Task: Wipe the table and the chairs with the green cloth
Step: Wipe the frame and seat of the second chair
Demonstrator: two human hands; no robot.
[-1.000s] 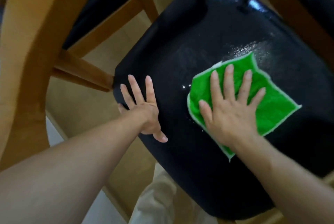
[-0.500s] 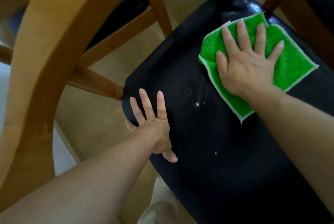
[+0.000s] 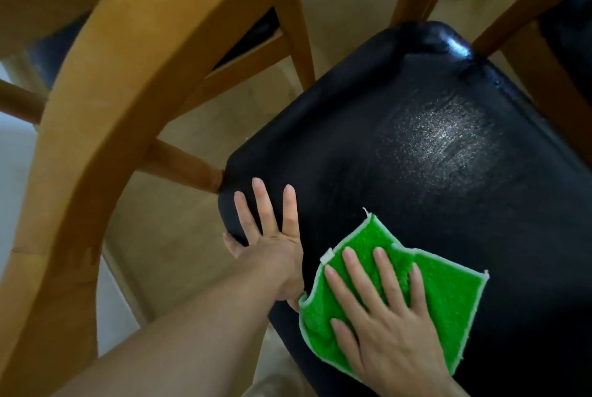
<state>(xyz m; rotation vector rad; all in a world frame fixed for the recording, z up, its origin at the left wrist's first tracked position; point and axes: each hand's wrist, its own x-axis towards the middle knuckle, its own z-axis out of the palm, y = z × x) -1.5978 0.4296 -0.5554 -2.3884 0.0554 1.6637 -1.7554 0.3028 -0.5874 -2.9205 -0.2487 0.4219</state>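
Cloth: my green cloth [image 3: 445, 307] lay flat on the near part of the black chair seat [image 3: 400, 178], pulled back from the far corner where it had been half a second earlier.

Right hand: my right hand [image 3: 384, 323] pressed down on the cloth with fingers straight and spread, gripping nothing, only pushing it flat against the seat.

Left hand: my left hand [image 3: 272, 236] stayed on the seat's near-left corner, fingers straight on top and thumb over the edge, bracing the chair as it had a second before. The cloth's left edge had come up just beside that wrist.

Trace left behind: a damp, streaky sheen [image 3: 439, 137] showed on the middle of the seat, where the cloth had passed.

What the change meant: I judged the stroke had run from the far side back toward me, so the centre and the far part were covered; the right-hand strip and the near edge looked not yet wiped.

Still to do: the wooden chair frame [image 3: 105, 101], the neighbouring chairs and the desk looked untouched from here.
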